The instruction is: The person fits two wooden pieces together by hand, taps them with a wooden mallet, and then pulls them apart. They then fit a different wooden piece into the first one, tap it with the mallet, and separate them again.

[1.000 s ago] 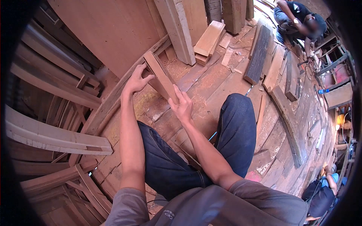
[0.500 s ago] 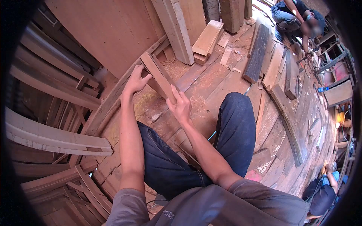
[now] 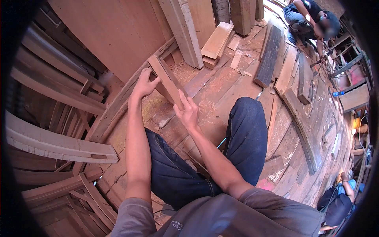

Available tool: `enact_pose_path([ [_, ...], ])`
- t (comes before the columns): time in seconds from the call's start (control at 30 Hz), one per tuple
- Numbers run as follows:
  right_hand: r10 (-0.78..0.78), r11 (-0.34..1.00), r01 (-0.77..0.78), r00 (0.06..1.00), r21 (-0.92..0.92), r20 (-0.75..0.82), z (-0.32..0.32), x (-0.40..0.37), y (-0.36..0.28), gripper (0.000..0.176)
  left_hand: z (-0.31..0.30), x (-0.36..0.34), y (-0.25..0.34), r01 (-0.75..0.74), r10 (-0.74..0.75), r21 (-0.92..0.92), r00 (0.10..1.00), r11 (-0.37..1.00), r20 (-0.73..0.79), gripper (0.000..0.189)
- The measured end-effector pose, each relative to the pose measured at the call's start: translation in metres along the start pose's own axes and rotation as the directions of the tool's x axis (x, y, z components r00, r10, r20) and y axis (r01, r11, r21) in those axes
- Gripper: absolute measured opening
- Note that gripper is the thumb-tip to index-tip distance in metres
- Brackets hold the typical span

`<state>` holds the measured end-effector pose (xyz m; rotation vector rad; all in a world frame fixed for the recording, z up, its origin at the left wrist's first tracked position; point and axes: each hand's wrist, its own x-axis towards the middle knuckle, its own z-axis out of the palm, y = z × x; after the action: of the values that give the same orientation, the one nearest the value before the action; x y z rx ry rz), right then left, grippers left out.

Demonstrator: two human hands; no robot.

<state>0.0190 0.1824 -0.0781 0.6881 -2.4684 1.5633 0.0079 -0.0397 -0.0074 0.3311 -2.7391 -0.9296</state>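
A short wooden board (image 3: pixel 167 82) is tilted in front of my knees, its narrow edge towards me. My left hand (image 3: pixel 143 83) is at its far end on the left side, with the fingers curled against the wood and the thumb bent inward. My right hand (image 3: pixel 187 112) grips the near end, fingers along the right side. The undersides of both grips are partly hidden by the board. Wood shavings (image 3: pixel 207 106) lie on the plank floor just right of the board.
Upright timbers and a large panel (image 3: pixel 114 35) stand ahead. Stacked boards (image 3: pixel 218 41) lie beyond my hands. Curved beams (image 3: pixel 59 140) fill the left. A dark plank (image 3: pixel 269 55) and a long curved timber (image 3: pixel 302 128) lie at right. A crouching person (image 3: pixel 308 19) works at the far right.
The board and my hands hold almost the same position, with only a slight shift of the board. The crouching person's head has moved a little to the right.
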Motion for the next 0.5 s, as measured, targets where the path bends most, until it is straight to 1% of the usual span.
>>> enact_pose_path([
  [0.17, 0.022, 1.000, -0.022, 1.000, 0.004, 0.005, -0.001, 0.001, 0.001, 0.060, -0.003, -0.002, 0.007, 0.031, -0.031, 0.021, 0.999, 0.999, 0.008, 0.050],
  [0.27, 0.056, 0.998, -0.057, 0.998, 0.013, 0.027, -0.002, 0.003, 0.001, 0.057, -0.004, 0.001, 0.006, 0.017, -0.018, 0.043, 0.999, 0.999, 0.035, 0.057],
  [0.37, 0.085, 0.989, -0.080, 0.996, 0.122, -0.036, 0.002, 0.005, 0.001, 0.049, 0.001, 0.001, -0.005, -0.011, 0.010, -0.026, 1.000, 1.000, -0.030, 0.066],
  [0.47, 0.252, 0.926, -0.244, 0.968, 0.287, 0.009, 0.010, 0.002, 0.015, 0.038, -0.010, 0.001, 0.021, 0.129, -0.128, -0.025, 0.991, 0.991, 0.035, 0.073],
  [0.5, 0.295, 0.908, -0.274, 0.955, 0.318, -0.019, 0.013, 0.002, 0.019, 0.032, -0.008, 0.003, 0.016, 0.126, -0.124, -0.052, 0.992, 0.991, 0.032, 0.073],
])
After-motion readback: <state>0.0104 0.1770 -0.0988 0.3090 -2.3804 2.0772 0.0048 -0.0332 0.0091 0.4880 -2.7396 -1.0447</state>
